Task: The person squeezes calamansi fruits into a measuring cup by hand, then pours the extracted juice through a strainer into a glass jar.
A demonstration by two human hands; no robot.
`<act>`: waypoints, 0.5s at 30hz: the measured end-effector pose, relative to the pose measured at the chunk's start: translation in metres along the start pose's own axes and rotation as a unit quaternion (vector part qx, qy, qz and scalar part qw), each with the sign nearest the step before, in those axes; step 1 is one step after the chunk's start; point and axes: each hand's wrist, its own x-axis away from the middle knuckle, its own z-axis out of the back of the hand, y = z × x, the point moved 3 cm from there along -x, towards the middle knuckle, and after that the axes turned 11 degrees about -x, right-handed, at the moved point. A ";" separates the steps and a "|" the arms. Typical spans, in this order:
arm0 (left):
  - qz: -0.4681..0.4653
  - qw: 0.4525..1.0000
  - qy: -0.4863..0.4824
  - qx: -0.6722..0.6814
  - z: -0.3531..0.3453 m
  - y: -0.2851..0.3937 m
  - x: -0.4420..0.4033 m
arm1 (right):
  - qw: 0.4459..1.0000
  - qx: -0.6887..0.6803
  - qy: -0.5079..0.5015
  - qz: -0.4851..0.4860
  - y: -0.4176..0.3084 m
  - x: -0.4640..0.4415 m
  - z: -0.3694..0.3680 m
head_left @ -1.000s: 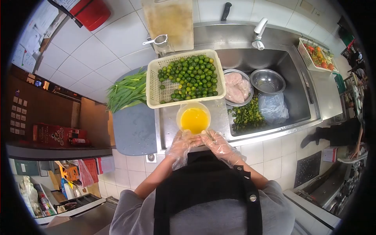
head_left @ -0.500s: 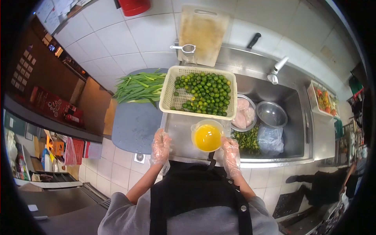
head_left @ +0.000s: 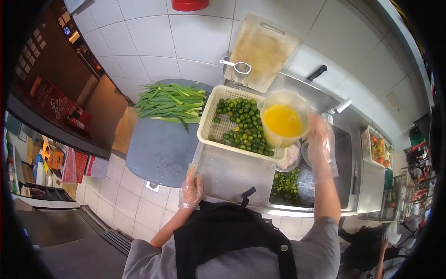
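My right hand (head_left: pixel 321 139), in a clear plastic glove, grips the side of a translucent plastic jug (head_left: pixel 297 104) of yellow-orange liquid (head_left: pixel 281 121). The jug is raised over the right end of a cream plastic basket (head_left: pixel 206 122). Small green citrus fruits (head_left: pixel 239 114) fill much of that basket; the jug hides some of them. Also gloved, my left hand (head_left: pixel 190 188) is at the steel counter's left front edge, beside the grey board. Its fingers are slightly apart, with nothing visible in them.
Long green leaves (head_left: pixel 172 101) lie on the grey board (head_left: pixel 160 149) at left. A small strainer (head_left: pixel 242 69) sits before a leaning cutting board (head_left: pixel 262 49). Right, the sink (head_left: pixel 343 149) holds chopped greens (head_left: pixel 287 186), a plastic bag (head_left: pixel 305 186) and bowls. Another person (head_left: pixel 371 246) is lower right.
My right hand has lifted the jug from the counter, up and to the right, over the basket's right end. My left hand stays near the counter edge. The view has shifted and turned.
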 end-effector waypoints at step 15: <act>-0.073 0.996 0.035 -0.038 0.004 0.001 -0.004 | 0.990 0.131 -0.042 -0.028 0.079 -0.160 -0.067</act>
